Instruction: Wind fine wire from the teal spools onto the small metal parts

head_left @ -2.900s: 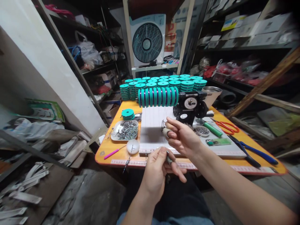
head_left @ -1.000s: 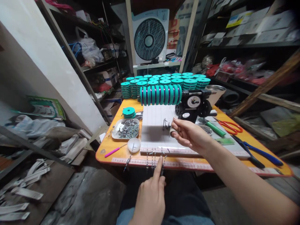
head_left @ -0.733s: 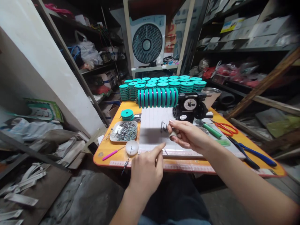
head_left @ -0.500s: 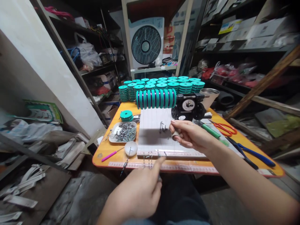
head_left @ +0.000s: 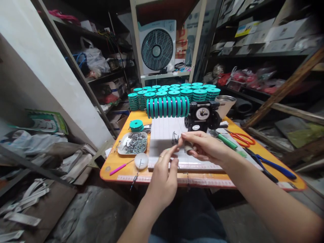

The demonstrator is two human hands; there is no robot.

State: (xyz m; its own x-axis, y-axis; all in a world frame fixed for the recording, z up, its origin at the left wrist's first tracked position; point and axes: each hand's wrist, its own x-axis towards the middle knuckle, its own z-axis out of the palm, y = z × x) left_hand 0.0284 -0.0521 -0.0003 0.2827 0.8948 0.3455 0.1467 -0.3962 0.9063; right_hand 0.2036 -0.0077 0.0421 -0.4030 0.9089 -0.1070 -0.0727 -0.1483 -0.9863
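Over the white board (head_left: 162,130), my right hand (head_left: 202,145) is closed, its thumb and forefinger pinched together. A small greyish piece (head_left: 188,147) shows at its curled fingers; whether it is held or worn on a finger I cannot tell. My left hand (head_left: 164,175) comes up from below, its fingers bent together close to the right fingertips. What those fingers hold is too small to make out. Just behind the hands, a few dark hooks (head_left: 174,136) lie on the board. Beyond them, a row of teal spools (head_left: 168,107) sits on the shaft of a black winding device (head_left: 202,114).
Left on the orange table (head_left: 108,167) are a tray of small metal parts (head_left: 133,143), a white round piece (head_left: 141,161) and a pink-handled tool (head_left: 118,169). Orange scissors (head_left: 241,139) and blue-handled pliers (head_left: 273,167) lie right. Stacked teal spools (head_left: 186,92) line the back.
My left hand has moved up and away from the table's front edge to the right fingertips. My right hand stays in nearly the same place, still pinched.
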